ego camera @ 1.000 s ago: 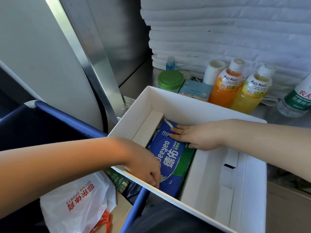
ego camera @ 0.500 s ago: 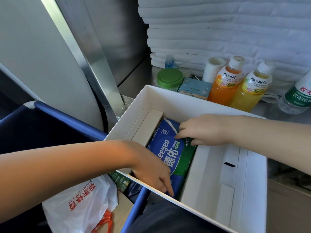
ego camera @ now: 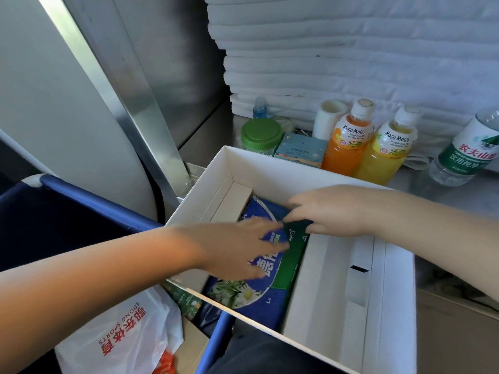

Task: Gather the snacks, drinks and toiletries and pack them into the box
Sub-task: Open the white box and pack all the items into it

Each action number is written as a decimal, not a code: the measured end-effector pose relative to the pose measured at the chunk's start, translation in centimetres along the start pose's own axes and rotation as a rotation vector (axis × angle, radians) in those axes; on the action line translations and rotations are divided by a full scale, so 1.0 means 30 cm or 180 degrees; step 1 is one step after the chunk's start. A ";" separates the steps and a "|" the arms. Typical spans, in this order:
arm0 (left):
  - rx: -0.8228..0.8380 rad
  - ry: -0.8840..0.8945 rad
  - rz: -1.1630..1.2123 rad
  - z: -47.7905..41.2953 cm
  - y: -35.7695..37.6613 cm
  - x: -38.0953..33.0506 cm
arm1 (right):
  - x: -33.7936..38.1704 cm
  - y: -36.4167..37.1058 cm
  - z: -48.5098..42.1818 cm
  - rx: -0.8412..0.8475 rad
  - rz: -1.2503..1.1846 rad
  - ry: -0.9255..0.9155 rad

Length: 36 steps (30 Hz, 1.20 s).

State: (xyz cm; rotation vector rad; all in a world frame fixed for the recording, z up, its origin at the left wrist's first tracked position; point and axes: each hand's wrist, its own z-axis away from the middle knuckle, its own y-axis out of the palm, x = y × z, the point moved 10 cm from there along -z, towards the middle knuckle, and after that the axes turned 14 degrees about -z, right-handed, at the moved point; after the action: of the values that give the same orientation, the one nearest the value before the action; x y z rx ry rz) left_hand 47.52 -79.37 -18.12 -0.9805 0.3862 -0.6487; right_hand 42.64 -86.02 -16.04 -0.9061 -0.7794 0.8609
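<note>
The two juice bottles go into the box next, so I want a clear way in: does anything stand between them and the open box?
Nothing visible does. The orange juice bottle and yellow juice bottle stand right behind the box back wall; its right half lies bare.

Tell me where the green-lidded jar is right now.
In the head view, the green-lidded jar stands outside the white box, just behind its far left corner, with the small teal carton to its right.
</note>
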 end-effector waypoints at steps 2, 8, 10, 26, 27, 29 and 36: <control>0.0015 -0.0345 -0.0374 -0.011 -0.003 0.088 | 0.003 -0.073 0.072 -0.0604 0.0030 -0.0071; 0.0468 -0.0599 -0.0639 -0.082 0.097 0.143 | -0.014 -0.151 0.261 -0.1624 0.0253 0.0275; 0.0427 -0.0598 -0.0721 -0.091 0.110 0.146 | -0.066 -0.122 0.281 -0.1480 -0.0065 0.0504; -0.2270 -0.1101 -0.0528 -0.022 -0.408 0.280 | -0.169 -0.113 0.313 -0.2065 -0.1274 0.0624; -0.2079 -0.1089 -0.0530 -0.052 -0.371 0.289 | -0.174 -0.120 0.316 -0.2142 -0.1354 0.0604; -0.1977 -0.1006 -0.0582 -0.083 -0.336 0.294 | -0.183 -0.144 0.316 -0.2316 -0.1549 0.0541; -0.1846 -0.0879 -0.0512 -0.097 -0.318 0.311 | -0.212 -0.267 0.318 -0.2985 -0.1307 0.0271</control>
State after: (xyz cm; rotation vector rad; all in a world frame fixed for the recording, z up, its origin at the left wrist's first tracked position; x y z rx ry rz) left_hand 49.71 -91.17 -11.55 -1.6469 0.2533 -0.5430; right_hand 34.05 -91.20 -6.32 -1.5099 -1.2694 0.0477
